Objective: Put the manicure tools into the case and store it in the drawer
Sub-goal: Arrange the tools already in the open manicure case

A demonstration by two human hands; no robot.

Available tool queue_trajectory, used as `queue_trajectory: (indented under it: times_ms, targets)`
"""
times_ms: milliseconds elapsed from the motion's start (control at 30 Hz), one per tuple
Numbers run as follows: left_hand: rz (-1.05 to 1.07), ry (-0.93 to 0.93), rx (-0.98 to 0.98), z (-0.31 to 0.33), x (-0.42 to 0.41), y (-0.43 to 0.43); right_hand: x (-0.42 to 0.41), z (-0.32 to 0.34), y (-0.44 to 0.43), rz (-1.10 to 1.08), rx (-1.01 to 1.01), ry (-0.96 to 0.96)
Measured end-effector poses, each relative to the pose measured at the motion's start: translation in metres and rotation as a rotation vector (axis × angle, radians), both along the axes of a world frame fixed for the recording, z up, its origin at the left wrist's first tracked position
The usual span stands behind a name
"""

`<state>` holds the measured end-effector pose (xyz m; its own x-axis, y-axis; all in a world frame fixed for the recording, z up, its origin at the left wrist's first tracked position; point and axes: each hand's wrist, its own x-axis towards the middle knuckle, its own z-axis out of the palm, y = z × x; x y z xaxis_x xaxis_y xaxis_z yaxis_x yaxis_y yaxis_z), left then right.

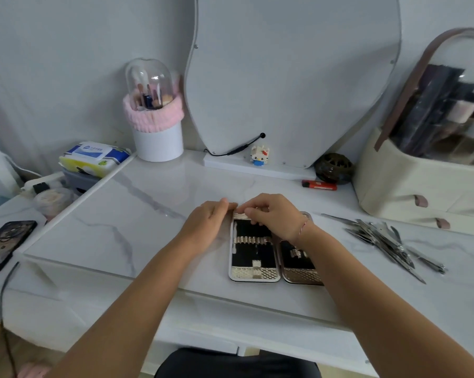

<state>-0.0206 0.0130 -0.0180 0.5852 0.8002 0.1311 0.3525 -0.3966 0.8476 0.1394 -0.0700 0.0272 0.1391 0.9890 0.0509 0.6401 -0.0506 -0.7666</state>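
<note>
Forearms [137,296]: both reach up from the bottom edge and are cut off by the frame; a dark shape [235,362] at bottom centre is cropped and hard to name.
Case [253,252]: lies open flat on the white marble surface [148,214] at the centre of the frame, two halves side by side with black lining and pale elastic loops; the upper part of the right half is hidden under the right wrist.
Right hand [274,216]: fingers curl over the top rim of the left half, tips on the lining; the thumb is hard to make out.
Left hand [208,219]: fingers lightly bent, tips meeting the upper left corner of the case; whether they pinch it cannot be told.
Manicure tools [388,241]: loose steel heap at right, well apart from the case; single pieces overlap and blur.
Wipes pack [94,156]: upper left, blue label, print too small to read.
Phone [4,244]: left edge, partly cropped, cartoon face with glasses on its back.
Organiser [421,159]: upper right, cut off; contents are murky behind its clear lid.
</note>
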Motion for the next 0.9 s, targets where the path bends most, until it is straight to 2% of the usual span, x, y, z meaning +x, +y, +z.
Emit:
queue_trajectory:
  times_ms: [100, 200, 367, 567, 900]
  targets:
    - [-0.013, -0.027, -0.032, -0.003, 0.000, 0.002, 0.025, 0.003, -0.026, -0.140, 0.098, 0.006]
    - [-0.013, -0.048, -0.043, -0.003, 0.000, 0.002, 0.073, 0.003, -0.062, -0.329, 0.153, -0.131]
    - [-0.002, -0.045, -0.055, 0.000, 0.000, 0.002, 0.129, -0.007, -0.113, -0.547, 0.041, -0.322]
    - [-0.011, -0.039, -0.055, -0.001, -0.001, 0.001, 0.144, -0.018, -0.103, -0.511, 0.075, -0.402]
    - [-0.011, -0.039, -0.068, -0.001, -0.002, 0.001, 0.143, -0.017, -0.064, -0.406, -0.016, -0.543]
